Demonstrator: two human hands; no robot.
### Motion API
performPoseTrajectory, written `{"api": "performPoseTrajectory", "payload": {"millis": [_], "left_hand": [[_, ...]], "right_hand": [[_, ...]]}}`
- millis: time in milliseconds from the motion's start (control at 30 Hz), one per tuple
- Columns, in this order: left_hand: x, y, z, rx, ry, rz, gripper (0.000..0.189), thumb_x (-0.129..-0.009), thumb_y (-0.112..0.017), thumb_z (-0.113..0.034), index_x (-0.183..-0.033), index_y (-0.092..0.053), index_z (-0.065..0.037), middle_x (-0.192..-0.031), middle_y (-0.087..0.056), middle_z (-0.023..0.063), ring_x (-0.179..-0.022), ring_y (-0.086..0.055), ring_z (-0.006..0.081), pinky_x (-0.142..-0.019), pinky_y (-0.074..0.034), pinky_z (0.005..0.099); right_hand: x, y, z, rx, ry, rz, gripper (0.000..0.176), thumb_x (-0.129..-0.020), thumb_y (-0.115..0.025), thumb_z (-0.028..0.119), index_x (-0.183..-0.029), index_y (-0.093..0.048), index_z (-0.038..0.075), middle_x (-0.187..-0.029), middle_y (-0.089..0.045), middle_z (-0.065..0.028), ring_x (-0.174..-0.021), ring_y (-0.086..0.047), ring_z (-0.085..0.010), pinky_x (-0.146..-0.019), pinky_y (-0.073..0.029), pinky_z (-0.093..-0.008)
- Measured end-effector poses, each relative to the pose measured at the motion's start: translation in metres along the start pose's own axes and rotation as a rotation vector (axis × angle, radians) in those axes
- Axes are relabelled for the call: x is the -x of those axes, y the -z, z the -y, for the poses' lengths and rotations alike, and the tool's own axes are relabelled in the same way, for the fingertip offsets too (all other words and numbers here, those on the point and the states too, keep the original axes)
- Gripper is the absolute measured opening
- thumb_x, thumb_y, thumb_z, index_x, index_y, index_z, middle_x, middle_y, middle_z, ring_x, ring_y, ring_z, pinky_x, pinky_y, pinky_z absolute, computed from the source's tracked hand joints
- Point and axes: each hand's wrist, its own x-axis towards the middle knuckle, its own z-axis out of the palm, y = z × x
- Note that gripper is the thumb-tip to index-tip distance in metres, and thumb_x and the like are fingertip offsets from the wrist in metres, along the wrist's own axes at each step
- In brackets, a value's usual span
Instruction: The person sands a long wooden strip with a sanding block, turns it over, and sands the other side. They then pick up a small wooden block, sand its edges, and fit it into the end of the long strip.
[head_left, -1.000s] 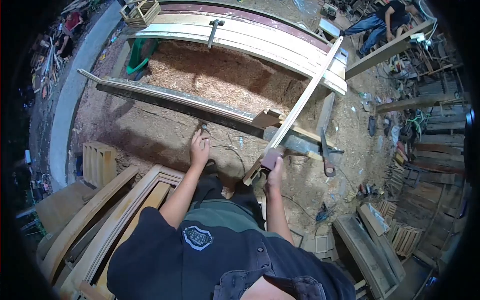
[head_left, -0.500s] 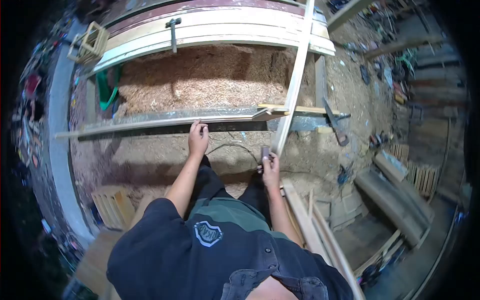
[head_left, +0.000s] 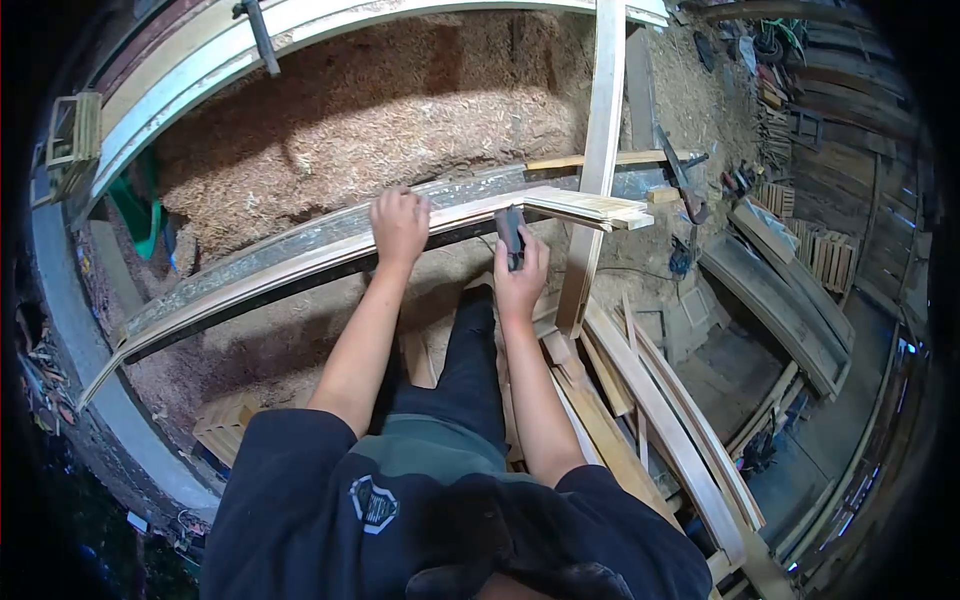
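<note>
A long pale wooden strip [head_left: 300, 247] lies along a grey-stained narrow bench beam [head_left: 215, 270] in front of me. My left hand [head_left: 400, 228] rests on the strip near its middle, with the fingers curled over it. In my right hand [head_left: 522, 278] is a small dark rectangular block [head_left: 510, 232], held at the near edge of the strip's right part. Just right of the block, several thin wooden slats [head_left: 585, 205] lie together, angled across a long upright-running board [head_left: 603, 110].
Beyond the beam, wood shavings [head_left: 340, 130] cover the ground. A hammer [head_left: 260, 38] lies on stacked boards at the back left. A curved-bladed tool [head_left: 682, 178] sits right of the slats. Lumber [head_left: 660, 430] leans near my right side, and a slatted crate [head_left: 75, 130] stands far left.
My right hand has moved up with the dark block to the strip. My left hand now reaches farther over the strip. The view has shifted and turned, and the slats now appear fanned out.
</note>
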Motion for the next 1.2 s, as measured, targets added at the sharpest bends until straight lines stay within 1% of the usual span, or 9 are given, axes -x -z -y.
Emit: {"api": "performPoseTrajectory", "payload": {"millis": [367,600,667,700,800,933,1000,1133,1200], "left_hand": [[-0.014,-0.021,0.002,-0.127,0.493,0.136,0.043,-0.108,-0.058,-0.042,-0.100,-0.080,-0.005,-0.117,-0.073,0.0135,-0.118,-0.065,0.0355,-0.105,-0.048,0.0489],[-0.018,-0.028,-0.005,-0.213,0.504,0.127,0.038,-0.099,-0.063,-0.040,-0.091,-0.079,-0.006,-0.103,-0.073,0.0112,-0.109,-0.067,0.0328,-0.098,-0.051,0.0471],[-0.015,-0.027,-0.004,-0.249,0.513,0.161,0.035,-0.096,-0.065,-0.039,-0.089,-0.078,-0.007,-0.102,-0.073,0.0105,-0.107,-0.067,0.0326,-0.094,-0.052,0.0475],[-0.014,-0.027,-0.004,-0.250,0.487,0.126,0.034,-0.095,-0.065,-0.038,-0.086,-0.076,-0.007,-0.100,-0.073,0.0103,-0.105,-0.067,0.0328,-0.092,-0.053,0.0481],[-0.015,-0.027,-0.004,-0.252,0.497,0.145,0.033,-0.095,-0.065,-0.037,-0.085,-0.075,-0.008,-0.098,-0.072,0.0100,-0.104,-0.067,0.0327,-0.091,-0.052,0.0481],[-0.014,-0.028,-0.004,-0.252,0.476,0.126,0.032,-0.095,-0.065,-0.036,-0.084,-0.074,-0.008,-0.098,-0.071,0.0098,-0.103,-0.067,0.0325,-0.091,-0.052,0.0482],[-0.014,-0.028,-0.004,-0.237,0.500,0.130,0.031,-0.095,-0.066,-0.036,-0.083,-0.073,-0.008,-0.098,-0.070,0.0096,-0.103,-0.067,0.0322,-0.091,-0.052,0.0482],[-0.014,-0.027,-0.004,-0.227,0.481,0.119,0.031,-0.095,-0.066,-0.036,-0.083,-0.073,-0.008,-0.098,-0.070,0.0098,-0.103,-0.067,0.0319,-0.090,-0.052,0.0481],[-0.013,-0.027,-0.004,-0.237,0.482,0.129,0.030,-0.095,-0.065,-0.035,-0.083,-0.073,-0.009,-0.098,-0.070,0.0098,-0.102,-0.067,0.0320,-0.090,-0.052,0.0480]], "right_hand": [[-0.008,-0.034,-0.029,0.161,-0.013,0.049,0.054,-0.098,-0.081,0.018,-0.149,-0.066,0.014,-0.124,-0.063,-0.0227,-0.116,-0.064,-0.0422,-0.102,-0.052,-0.0491],[-0.025,-0.049,-0.014,0.353,-0.012,0.027,0.053,-0.102,-0.077,0.030,-0.151,-0.065,0.017,-0.110,-0.062,-0.0212,-0.104,-0.064,-0.0412,-0.094,-0.053,-0.0511],[-0.024,-0.043,-0.003,0.305,0.063,0.273,0.047,-0.102,-0.076,0.028,-0.148,-0.067,0.019,-0.112,-0.065,-0.0202,-0.098,-0.066,-0.0406,-0.089,-0.054,-0.0505],[-0.024,-0.043,-0.008,0.274,0.178,0.248,0.053,-0.099,-0.079,0.032,-0.148,-0.067,0.016,-0.098,-0.063,-0.0187,-0.091,-0.065,-0.0429,-0.085,-0.054,-0.0535],[-0.043,-0.041,-0.024,0.255,0.085,0.059,0.054,-0.098,-0.080,0.032,-0.148,-0.067,0.015,-0.096,-0.064,-0.0188,-0.088,-0.065,-0.0415,-0.082,-0.055,-0.0523],[-0.033,-0.040,-0.013,0.242,0.146,0.219,0.051,-0.097,-0.082,0.030,-0.144,-0.071,0.012,-0.094,-0.064,-0.0180,-0.086,-0.066,-0.0395,-0.080,-0.055,-0.0508],[-0.051,-0.037,-0.018,0.137,0.045,0.033,0.050,-0.097,-0.082,0.033,-0.142,-0.073,0.013,-0.093,-0.064,-0.0162,-0.084,-0.066,-0.0384,-0.078,-0.055,-0.0502],[-0.040,-0.042,-0.009,0.239,0.154,0.199,0.046,-0.098,-0.081,0.033,-0.139,-0.075,0.013,-0.090,-0.068,-0.0168,-0.081,-0.067,-0.0386,-0.076,-0.055,-0.0500],[-0.053,-0.039,-0.017,0.205,0.033,0.075,0.048,-0.097,-0.081,0.033,-0.142,-0.074,0.015,-0.091,-0.064,-0.0153,-0.083,-0.066,-0.0370,-0.077,-0.055,-0.0494]]}}
